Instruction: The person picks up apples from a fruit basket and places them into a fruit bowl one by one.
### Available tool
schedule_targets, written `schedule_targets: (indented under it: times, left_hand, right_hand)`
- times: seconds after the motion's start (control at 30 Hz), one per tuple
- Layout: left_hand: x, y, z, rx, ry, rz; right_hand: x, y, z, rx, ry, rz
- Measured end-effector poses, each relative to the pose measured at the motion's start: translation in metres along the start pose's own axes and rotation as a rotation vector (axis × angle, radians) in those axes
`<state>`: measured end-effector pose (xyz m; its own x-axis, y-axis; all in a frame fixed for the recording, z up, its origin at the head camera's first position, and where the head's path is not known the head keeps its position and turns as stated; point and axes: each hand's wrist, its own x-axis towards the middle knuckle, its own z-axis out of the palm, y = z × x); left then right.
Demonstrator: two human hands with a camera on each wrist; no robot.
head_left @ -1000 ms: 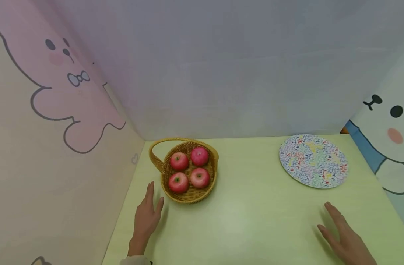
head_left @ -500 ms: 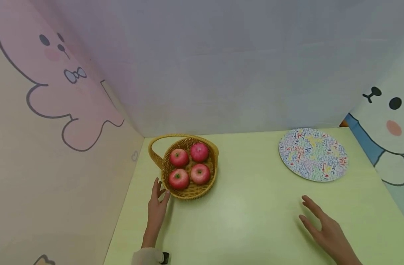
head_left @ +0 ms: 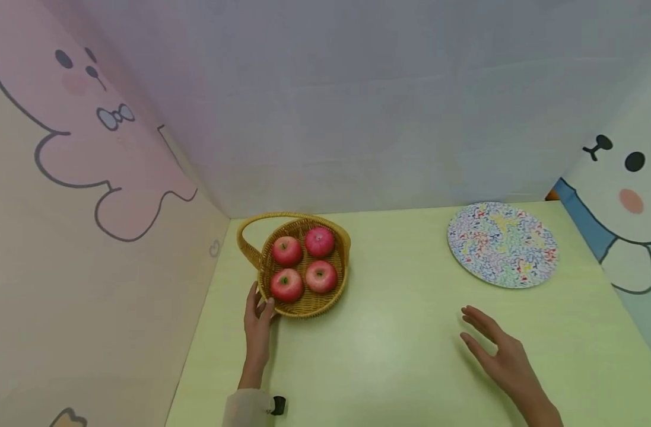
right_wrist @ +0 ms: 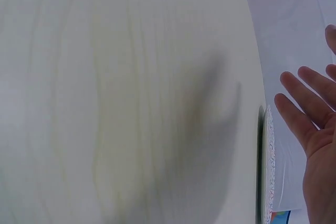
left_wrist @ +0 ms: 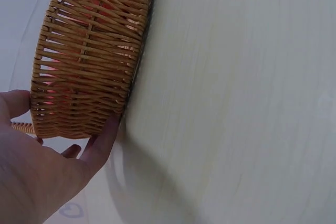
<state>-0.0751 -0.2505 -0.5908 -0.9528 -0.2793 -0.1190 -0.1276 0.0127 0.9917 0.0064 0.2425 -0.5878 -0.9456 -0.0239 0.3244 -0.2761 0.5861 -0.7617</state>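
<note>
A woven wicker basket (head_left: 309, 309) with a tall arched handle (head_left: 245, 237) stands at the table's left rear. In it lie three red apples (head_left: 286, 285) and a deeper pink round fruit (head_left: 320, 241). My left hand (head_left: 258, 326) grips the basket's near left side. The left wrist view shows its thumb at the rim and its fingers (left_wrist: 105, 142) low on the woven wall, near the base. My right hand (head_left: 504, 356) hovers above the table at the right, holding nothing, fingers spread and loosely bent. It is nearest to a round plate (head_left: 504, 246) with a multicoloured speckled pattern.
The pale yellow-green table (head_left: 389, 332) meets a grey-lilac wall (head_left: 389, 118) at the back. A left wall (head_left: 101, 296) with a pink cartoon character and a right wall with a white bear (head_left: 629, 261) enclose the sides.
My left hand has moved forward and right onto the basket's side and taken hold of it. The right hand has moved left and slightly forward. The basket and plate appear to stay in place.
</note>
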Motion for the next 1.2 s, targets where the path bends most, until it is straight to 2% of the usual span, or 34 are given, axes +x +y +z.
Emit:
schedule_targets:
  times: [0.27,0.5,0.63,0.93,1.2]
  left_hand:
    - [0.001,-0.001,0.003,-0.056,0.008,-0.047]
    - [0.006,-0.002,0.005,-0.082,0.024,-0.049]
    - [0.007,-0.004,0.005,-0.082,0.016,-0.062]
    - [0.011,-0.008,0.005,-0.078,0.012,-0.041]
    - [0.004,-0.010,0.003,-0.085,0.024,-0.066]
  right_hand:
    - [0.020,-0.008,0.014,0.069,-0.020,-0.114]
    - [0.042,-0.020,0.026,0.093,-0.075,-0.106]
    - [0.048,-0.023,0.037,0.084,-0.068,-0.147]
    - [0.059,-0.039,0.056,0.060,-0.110,-0.229]
    - [0.070,-0.052,0.066,0.061,-0.178,-0.306]
